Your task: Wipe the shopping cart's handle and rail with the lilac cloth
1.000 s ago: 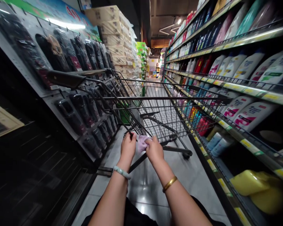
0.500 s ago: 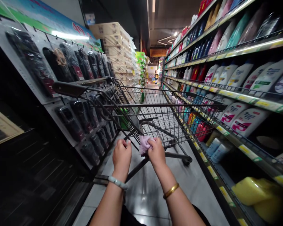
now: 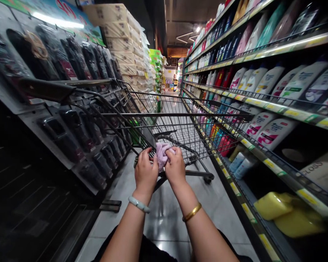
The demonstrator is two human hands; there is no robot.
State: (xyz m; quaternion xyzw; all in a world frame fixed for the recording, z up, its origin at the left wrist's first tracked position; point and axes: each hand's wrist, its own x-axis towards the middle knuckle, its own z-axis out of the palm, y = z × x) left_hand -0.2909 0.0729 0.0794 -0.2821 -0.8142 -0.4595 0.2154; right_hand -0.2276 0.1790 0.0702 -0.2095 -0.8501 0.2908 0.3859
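Note:
A black wire shopping cart [image 3: 164,115] stands sideways across the aisle in front of me. My right hand [image 3: 175,165] is closed on a crumpled light purple cloth [image 3: 161,154], held against the near lower part of the cart. My left hand [image 3: 146,171] is beside the cloth, its fingers curled over the cart's lower frame; the exact contact is partly hidden. Its thumb lies close to the cloth. A pale bangle [image 3: 139,204] circles my left wrist and a gold bangle [image 3: 192,212] my right.
Shelves of shampoo bottles [image 3: 265,82] line the right side, with yellow bottles [image 3: 273,205] low down. On the left hangs a rack of packaged dark slippers [image 3: 57,134]. Wrapped cartons [image 3: 125,47] are stacked behind it. Grey floor tiles [image 3: 166,233] lie below my arms.
My left hand has moved right beside the cloth and its fingers have curled onto the cart frame. My right hand and the cloth have shifted slightly up. The view has tilted and moved closer.

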